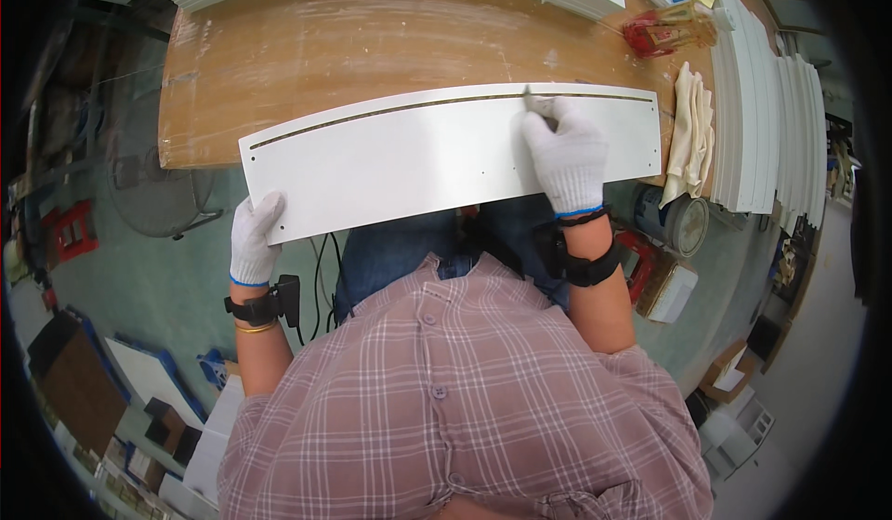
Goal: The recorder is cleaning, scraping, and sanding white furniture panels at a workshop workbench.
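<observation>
The white panel (pixel 409 157) lies flat on the wooden workbench (pixel 307 46), its near edge overhanging toward the person. The left hand (pixel 253 241) clasps the panel's near-left corner; keep this grip firm so the panel does not shift. The right hand (pixel 565 153) rests on the panel, pinching a thin tool (pixel 527 98) whose tip meets the groove (pixel 446 104) along the panel's far edge. Guide the tip steadily along the groove with light, even pressure.
</observation>
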`<state>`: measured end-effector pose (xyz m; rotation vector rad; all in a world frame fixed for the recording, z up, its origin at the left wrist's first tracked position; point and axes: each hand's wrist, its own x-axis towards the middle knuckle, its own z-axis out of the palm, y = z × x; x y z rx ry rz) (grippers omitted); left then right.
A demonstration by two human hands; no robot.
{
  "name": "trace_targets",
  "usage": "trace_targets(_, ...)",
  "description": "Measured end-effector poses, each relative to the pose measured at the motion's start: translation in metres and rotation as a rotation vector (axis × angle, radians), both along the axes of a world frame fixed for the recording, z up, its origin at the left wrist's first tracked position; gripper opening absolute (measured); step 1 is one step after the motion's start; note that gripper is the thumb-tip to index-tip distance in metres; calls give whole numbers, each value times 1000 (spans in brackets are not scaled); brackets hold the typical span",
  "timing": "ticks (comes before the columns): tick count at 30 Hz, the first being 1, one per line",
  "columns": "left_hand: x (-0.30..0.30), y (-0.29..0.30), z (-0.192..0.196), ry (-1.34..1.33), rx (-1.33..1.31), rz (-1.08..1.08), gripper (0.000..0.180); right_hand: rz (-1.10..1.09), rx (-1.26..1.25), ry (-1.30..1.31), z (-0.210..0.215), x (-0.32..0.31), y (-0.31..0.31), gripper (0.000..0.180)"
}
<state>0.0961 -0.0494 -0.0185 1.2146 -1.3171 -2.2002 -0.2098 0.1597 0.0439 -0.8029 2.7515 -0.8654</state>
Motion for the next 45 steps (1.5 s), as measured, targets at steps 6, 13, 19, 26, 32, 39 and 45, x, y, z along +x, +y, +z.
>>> trace_targets(6,3,-1,-4,9,-11,0,34,78,-130,237,-8,3,2,13)
trace_targets(13,-1,1,1,3,-5,-1,35,237,-169,319,-17,25,-13,12)
trace_targets(19,0,3,0,0,-2,27,35,131,-202,317,-17,11,-3,12)
trace_targets(26,0,3,-3,2,10,43,36,53,-156,68,-6,11,2,19)
trace_targets(32,1,2,-2,1,-2,21,35,-48,-101,-120,-1,6,3,29)
trace_targets(39,0,4,-1,2,13,38,34,8,-108,-82,-8,8,2,28)
trace_targets(45,-1,3,4,14,43,33,32,22,-145,-37,-10,9,0,26)
